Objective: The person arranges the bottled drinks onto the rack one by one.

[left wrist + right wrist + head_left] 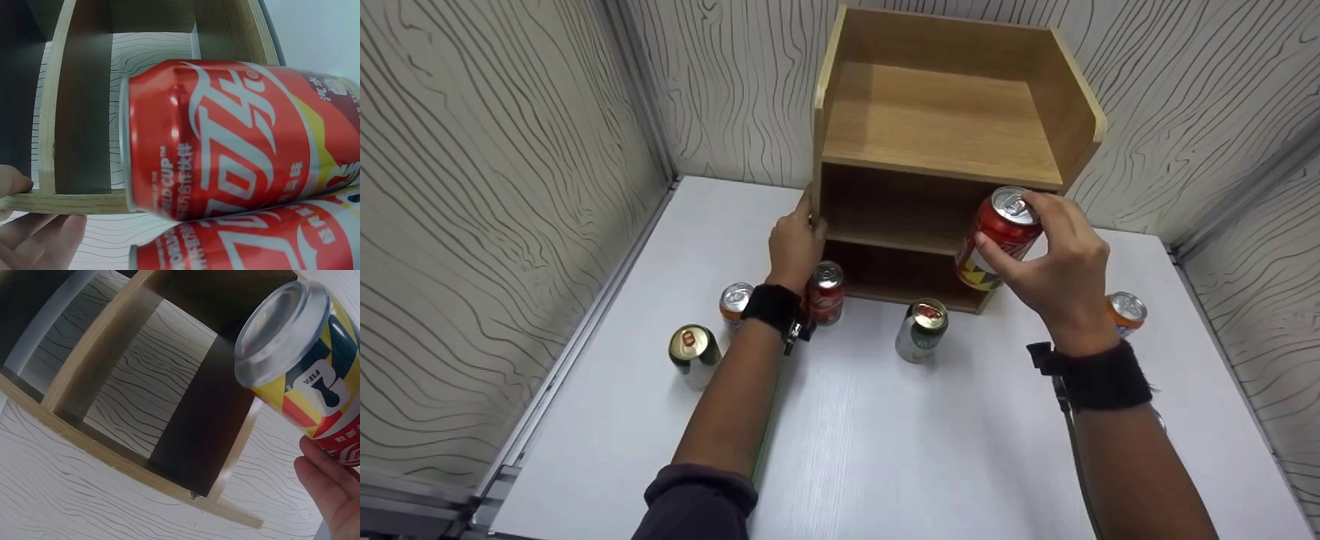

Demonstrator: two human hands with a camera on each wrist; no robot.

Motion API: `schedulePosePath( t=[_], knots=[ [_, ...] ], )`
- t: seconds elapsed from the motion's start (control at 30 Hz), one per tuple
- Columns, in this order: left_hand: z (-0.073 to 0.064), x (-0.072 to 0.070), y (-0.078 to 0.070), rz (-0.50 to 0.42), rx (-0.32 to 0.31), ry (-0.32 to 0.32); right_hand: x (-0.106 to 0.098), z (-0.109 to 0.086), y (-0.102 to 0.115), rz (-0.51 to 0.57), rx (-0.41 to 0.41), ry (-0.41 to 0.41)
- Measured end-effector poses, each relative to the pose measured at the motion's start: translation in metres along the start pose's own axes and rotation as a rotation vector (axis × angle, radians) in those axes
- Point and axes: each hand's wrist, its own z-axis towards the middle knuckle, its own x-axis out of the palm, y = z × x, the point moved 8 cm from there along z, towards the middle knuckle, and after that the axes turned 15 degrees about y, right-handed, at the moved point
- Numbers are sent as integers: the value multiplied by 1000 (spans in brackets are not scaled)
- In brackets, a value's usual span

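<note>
Head view: the red-and-yellow metal can [996, 244] is up before the right end of the brown wooden shelf's [937, 112] compartments. The right hand [1065, 262] grasps it, thumb on its side; the left hand [796, 247] pinches the shelf's side panel. Best, I judge, to brace the shelf and carry the can level, clear of the board edges. Counted besides: one shelf, two more red cans [225, 140], two orange silver-topped cans [1126, 311] and two green-and-white cans [919, 335] on the white counter [847, 435].
</note>
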Motion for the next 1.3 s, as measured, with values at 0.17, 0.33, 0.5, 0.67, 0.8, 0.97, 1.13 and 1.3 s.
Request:
schedulePosePath(
  t=[0.17, 0.33, 0.5, 0.67, 0.8, 0.97, 1.13, 1.3],
  knots=[
    [-1, 0, 1, 3, -9, -2, -2, 10, 5, 15, -19, -12],
    [-2, 2, 0, 1, -9, 5, -4, 17, 9, 23, -5, -7],
    [-2, 0, -1, 0, -2, -6, -6, 24, 14, 31, -15, -17],
    [-4, -1, 1, 3, -1, -18, -5, 33, 18, 34, -20, -14],
    [-4, -1, 3, 21, -14, -21, -3, 40, 20, 40, -8, -11],
    [-3, -1, 2, 33, -11, -33, -2, 47, 22, 50, 2, -15],
    [-3, 1, 1, 32, -12, -13, -2, 55, 23, 57, 9, -12],
    [-2, 3, -1, 31, -19, 3, -1, 65, 25, 60, 3, -5]
  ],
)
